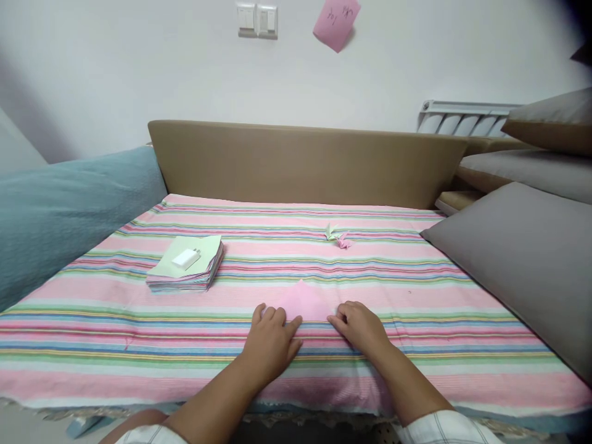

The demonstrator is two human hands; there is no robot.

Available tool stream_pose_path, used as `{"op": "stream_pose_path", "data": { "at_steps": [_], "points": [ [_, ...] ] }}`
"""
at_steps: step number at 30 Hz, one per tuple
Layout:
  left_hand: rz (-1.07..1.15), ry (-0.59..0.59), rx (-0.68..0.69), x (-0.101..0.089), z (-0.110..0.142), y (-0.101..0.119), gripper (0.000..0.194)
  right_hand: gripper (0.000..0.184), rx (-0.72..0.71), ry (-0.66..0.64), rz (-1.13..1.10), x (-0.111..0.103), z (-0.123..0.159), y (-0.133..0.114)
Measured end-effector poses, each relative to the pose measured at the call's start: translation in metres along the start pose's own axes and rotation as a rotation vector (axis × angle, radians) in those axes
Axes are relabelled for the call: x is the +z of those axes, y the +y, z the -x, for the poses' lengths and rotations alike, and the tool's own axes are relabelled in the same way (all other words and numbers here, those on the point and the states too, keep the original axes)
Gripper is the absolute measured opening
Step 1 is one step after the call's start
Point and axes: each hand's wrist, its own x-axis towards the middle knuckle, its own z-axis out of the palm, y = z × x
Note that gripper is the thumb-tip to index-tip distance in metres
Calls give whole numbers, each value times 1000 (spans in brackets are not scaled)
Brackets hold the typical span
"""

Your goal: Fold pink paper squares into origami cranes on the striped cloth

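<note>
Flat, pale pink paper triangle (303, 301), left fingers (280, 316) spread, right fingers (346, 311) curled, their grip unclear

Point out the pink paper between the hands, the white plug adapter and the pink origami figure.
Pink paper (303, 301), head view: middle of the sheet.
White plug adapter (185, 259), head view: top face.
Pink origami figure (343, 242), head view: its body.

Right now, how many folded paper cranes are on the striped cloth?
2: a pale green crane and a pink crane, close together on the cloth beyond the right hand. The cushions could hide others.
</note>
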Motion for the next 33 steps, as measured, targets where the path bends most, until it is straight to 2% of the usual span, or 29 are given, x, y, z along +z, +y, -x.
{"op": "stream_pose_path", "data": {
  "at_steps": [12,18,21,25,30,33],
  "points": [
    [-86,-203,-78,-26,14,-42,28,29,22,-20,-61,0,-1,2],
    [-65,-222,-145,-37,14,-52,33,28,31,-23,-86,0,0,2],
    [-36,-171,-206,-35,10,-55,35,24,9,4,-106,2,0,3],
    [118,23,-262,-20,5,-58,26,14,-72,54,-170,4,0,3],
    [268,112,-189,-4,1,-57,25,34,-101,28,-207,6,0,3],
    [306,132,-175,-1,0,-57,20,36,-102,22,-213,7,0,4]
  ]
}}
